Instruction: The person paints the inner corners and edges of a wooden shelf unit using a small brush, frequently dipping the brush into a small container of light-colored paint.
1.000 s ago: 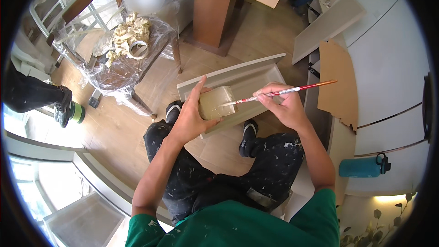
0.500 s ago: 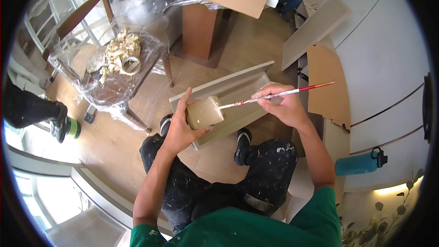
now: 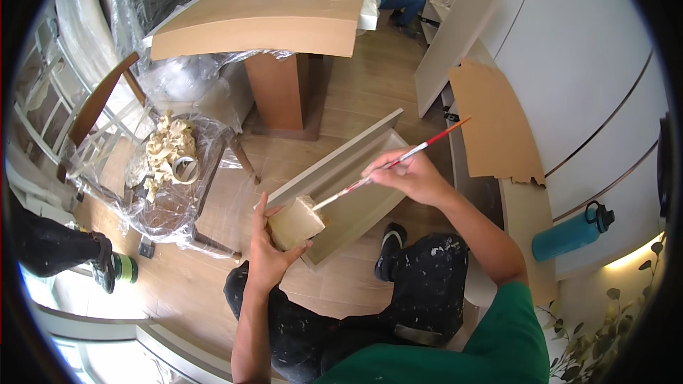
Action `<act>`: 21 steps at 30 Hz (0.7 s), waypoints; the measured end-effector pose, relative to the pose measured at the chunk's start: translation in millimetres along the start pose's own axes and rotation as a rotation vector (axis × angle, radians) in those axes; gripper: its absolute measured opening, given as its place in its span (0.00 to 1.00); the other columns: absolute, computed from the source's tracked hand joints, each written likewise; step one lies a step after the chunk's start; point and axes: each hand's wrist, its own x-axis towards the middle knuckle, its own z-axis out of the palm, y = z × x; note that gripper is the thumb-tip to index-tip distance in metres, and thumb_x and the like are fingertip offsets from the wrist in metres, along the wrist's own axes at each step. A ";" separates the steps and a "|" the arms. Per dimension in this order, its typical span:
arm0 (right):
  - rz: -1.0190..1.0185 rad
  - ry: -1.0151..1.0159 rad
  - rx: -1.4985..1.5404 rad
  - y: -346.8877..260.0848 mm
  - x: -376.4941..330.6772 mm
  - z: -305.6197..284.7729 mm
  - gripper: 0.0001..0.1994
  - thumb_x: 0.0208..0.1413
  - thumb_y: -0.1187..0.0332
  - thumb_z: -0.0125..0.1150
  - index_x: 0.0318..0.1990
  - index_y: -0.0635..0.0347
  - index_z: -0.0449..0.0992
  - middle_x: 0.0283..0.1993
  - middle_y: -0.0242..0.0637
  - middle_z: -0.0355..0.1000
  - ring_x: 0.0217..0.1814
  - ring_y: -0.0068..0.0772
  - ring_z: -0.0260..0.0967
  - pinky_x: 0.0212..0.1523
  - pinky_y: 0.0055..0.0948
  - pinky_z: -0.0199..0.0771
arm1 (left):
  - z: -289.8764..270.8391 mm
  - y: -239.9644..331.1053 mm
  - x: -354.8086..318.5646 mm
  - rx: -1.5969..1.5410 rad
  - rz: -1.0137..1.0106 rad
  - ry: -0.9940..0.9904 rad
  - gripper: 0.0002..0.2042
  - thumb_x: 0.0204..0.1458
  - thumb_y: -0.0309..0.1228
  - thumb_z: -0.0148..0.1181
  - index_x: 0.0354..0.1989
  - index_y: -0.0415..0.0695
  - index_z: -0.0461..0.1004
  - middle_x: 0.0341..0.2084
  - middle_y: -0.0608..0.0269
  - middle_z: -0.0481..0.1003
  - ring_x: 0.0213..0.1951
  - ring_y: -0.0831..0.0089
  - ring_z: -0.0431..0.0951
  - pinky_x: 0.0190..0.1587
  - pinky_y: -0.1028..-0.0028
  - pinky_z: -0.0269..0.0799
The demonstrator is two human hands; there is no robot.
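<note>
Your left hand (image 3: 272, 254) grips the small beige block (image 3: 295, 222) over your knees, lower than a moment ago. Your right hand (image 3: 413, 176) pinches the thin brush (image 3: 388, 166), tip on the block (the shelf board (image 3: 346, 183) lies behind it).

No packages, labels, signs, screens visible

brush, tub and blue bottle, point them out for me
brush (image 3: 420, 151), head view, on the red handle above the right hand
tub (image 3: 295, 222), head view, on its pale side in the left hand
blue bottle (image 3: 565, 237), head view, on the middle of its body
</note>
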 end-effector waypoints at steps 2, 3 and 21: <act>0.027 -0.004 0.074 6.6 2.7 -0.9 0.10 0.63 0.73 0.63 0.48 0.68 0.81 0.41 0.37 0.81 0.45 0.23 0.77 0.48 0.26 0.76 | -4.0 -4.7 -0.6 0.035 0.019 0.018 0.58 0.36 0.15 0.77 0.77 0.41 0.43 0.57 0.53 0.68 0.58 0.61 0.72 0.62 0.63 0.71; 0.051 0.013 0.095 10.0 6.0 -4.6 0.10 0.64 0.72 0.62 0.48 0.68 0.81 0.41 0.37 0.82 0.44 0.23 0.77 0.47 0.25 0.76 | -6.7 -6.9 -0.2 0.054 0.030 0.029 0.58 0.36 0.14 0.77 0.77 0.41 0.43 0.57 0.53 0.68 0.58 0.61 0.73 0.61 0.63 0.71; 0.920 0.382 0.880 359.3 2.6 95.8 0.14 0.65 0.61 0.53 0.48 0.61 0.79 0.42 0.37 0.81 0.41 0.23 0.77 0.42 0.25 0.75 | -34.9 -9.8 0.8 0.271 -0.082 0.585 0.59 0.37 0.24 0.80 0.77 0.41 0.42 0.59 0.52 0.66 0.60 0.59 0.71 0.61 0.61 0.74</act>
